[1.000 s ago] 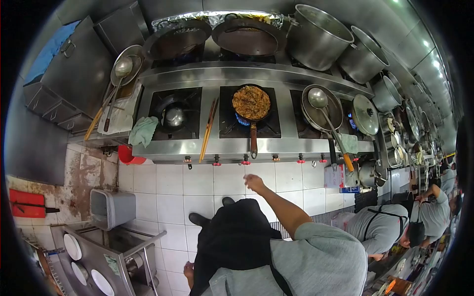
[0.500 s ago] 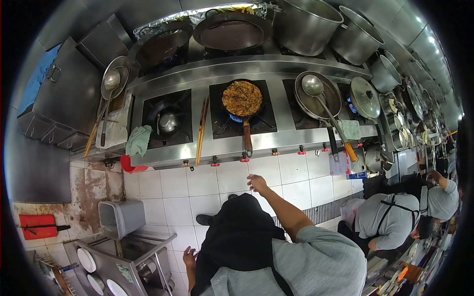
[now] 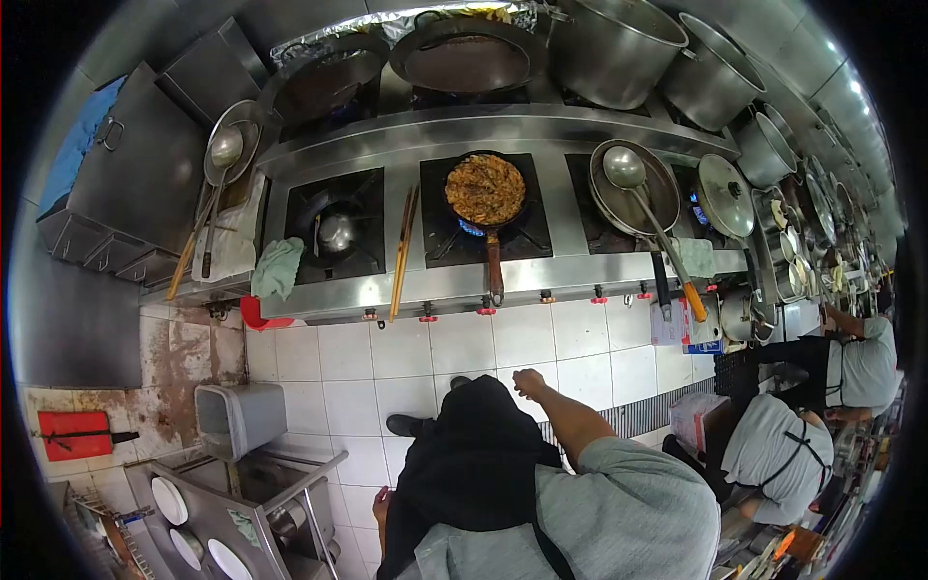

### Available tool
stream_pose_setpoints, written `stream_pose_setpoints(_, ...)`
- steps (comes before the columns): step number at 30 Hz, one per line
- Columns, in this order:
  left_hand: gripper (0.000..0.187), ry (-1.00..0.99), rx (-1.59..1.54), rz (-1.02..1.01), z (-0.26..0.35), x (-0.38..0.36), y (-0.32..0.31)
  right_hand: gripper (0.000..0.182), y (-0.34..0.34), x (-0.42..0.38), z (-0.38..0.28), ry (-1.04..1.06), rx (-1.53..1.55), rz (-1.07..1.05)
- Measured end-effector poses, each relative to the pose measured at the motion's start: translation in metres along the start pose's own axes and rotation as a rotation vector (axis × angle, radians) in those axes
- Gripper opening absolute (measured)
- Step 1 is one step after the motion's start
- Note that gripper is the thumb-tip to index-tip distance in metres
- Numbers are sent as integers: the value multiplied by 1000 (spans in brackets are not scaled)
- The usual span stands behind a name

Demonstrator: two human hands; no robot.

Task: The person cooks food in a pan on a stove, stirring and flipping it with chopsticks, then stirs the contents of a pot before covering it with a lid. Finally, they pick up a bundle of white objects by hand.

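My right hand (image 3: 529, 384) is held out over the tiled floor, short of the stove front, its fingers curled in with nothing visible in them. My left hand (image 3: 382, 505) hangs low beside my black apron (image 3: 474, 435); it is partly seen, fingers loosely bent, holding nothing visible. Straight ahead, a frying pan (image 3: 495, 271) with a wooden handle sits over a blue flame. A browned, chunky mass of food (image 3: 485, 188) fills it. Long wooden chopsticks (image 3: 404, 253) lie left of the pan, across the stove's front edge. Neither hand touches anything on the stove.
A ladle (image 3: 624, 168) rests in stacked pans (image 3: 667, 208) at right, near a glass lid (image 3: 725, 193). A green cloth (image 3: 278, 267) hangs at left. Behind me stand a grey bin (image 3: 242, 420) and a metal cart (image 3: 222, 517). Co-workers (image 3: 783, 449) bend at the right.
My right hand has shifted slightly right and lower, its fingers curling in. My left hand is drawn closer to the apron. At right, a co-worker bends lower beside a box.
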State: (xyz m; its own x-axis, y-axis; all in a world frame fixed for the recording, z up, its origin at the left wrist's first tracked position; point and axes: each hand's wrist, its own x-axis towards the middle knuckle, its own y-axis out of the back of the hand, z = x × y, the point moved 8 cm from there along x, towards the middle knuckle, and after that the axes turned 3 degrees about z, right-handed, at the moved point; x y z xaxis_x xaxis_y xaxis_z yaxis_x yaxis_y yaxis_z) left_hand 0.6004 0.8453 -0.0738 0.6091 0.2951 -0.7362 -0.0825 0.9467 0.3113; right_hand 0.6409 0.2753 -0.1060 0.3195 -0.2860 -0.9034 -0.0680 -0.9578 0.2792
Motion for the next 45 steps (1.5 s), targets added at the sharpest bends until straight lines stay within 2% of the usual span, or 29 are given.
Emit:
stream_pose_setpoints(3,30,25,-68,40,11,-8,2,32,1,7,-14,66,-28,11)
stream_pose_setpoints(5,30,-35,-76,25,3,5,8,32,1,15,-34,286,-149,58)
stream_pose_setpoints(6,30,-36,-75,26,1,7,8,33,3,5,-42,159,-43,33)
stream_pose_setpoints(7,30,-14,-126,22,-1,9,7,33,2,1,-49,160,-41,32)
stream_pose_setpoints(9,30,8,-175,18,-4,10,6,30,-1,-12,-78,384,-103,37)
stream_pose_setpoints(10,30,-8,-145,21,-4,12,6,39,1,-17,-78,237,117,1)
stream_pose_setpoints(11,30,-25,-118,24,-4,14,6,39,6,-24,-91,241,117,0)
stream_pose_setpoints(13,29,-55,-97,16,-9,18,8,53,23,-32,-114,182,711,-5)
stream_pose_setpoints(15,29,-80,-71,6,-11,18,9,64,51,-51,-158,305,881,29)
stream_pose_setpoints(18,29,1,-157,-34,-15,16,7,57,92,-100,-228,407,948,92)
stream_pose_setpoints(20,30,-33,-23,-66,-21,25,7,43,97,-111,-259,389,836,40)
stream_pose_setpoints(21,30,-37,-23,-69,-18,25,5,43,93,-112,-262,393,839,42)
stream_pose_setpoints(24,31,-22,-78,-51,-7,25,-4,28,80,-113,-277,428,887,21)
stream_pose_setpoints(26,31,15,-255,12,-3,28,-1,27,80,-112,-272,413,880,-21)
stream_pose_setpoints(27,31,12,-258,17,5,25,0,26,82,-109,-265,391,872,-54)
stream_pose_setpoints(29,32,-5,-61,2,19,11,-2,26,100,-103,-260,458,897,6)
stream_pose_setpoints(32,32,51,-184,21,3,12,0,22,102,-105,-260,411,953,0)
stream_pose_setpoints(37,31,16,-275,-8,-27,27,4,23,95,-109,-261,435,953,65)
stream_pose_setpoints(39,32,-72,-121,-38,-26,28,5,24,89,-107,-261,441,961,60)
stream_pose_setpoints(45,33,8,-178,-31,-28,26,4,39,84,-106,-254,367,941,54)
